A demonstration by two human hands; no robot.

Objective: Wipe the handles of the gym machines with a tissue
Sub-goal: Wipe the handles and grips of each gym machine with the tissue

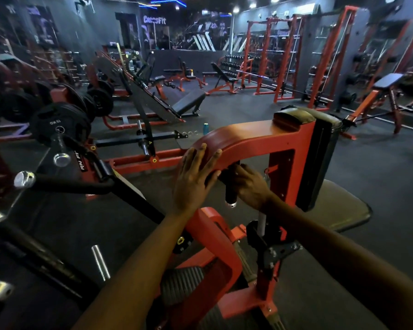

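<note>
The left hand (196,177) lies flat on the curved red arm (248,139) of a gym machine, fingers straight and spread, palm pressed on the bend where the arm turns downward; it holds nothing. The right hand (248,184) is just beside it, under the arm, with its fingers curled round the upper part of a short black handle (231,194) that hangs downward from the arm; the handle's lower end, with a silver cap, sticks out below the fingers and is bare. No tissue can be made out in either hand; whether one is pressed between the right palm and the handle cannot be told, since the fingers cover that part. The two hands are near each other, thumb of the left almost touching the handle's top; behind the red arm stands a black pad (320,158) upright on the frame; to the left a bar carries black weight plates (60,126); a small blue can (205,128) stands on the dark floor beyond the arm.
</note>
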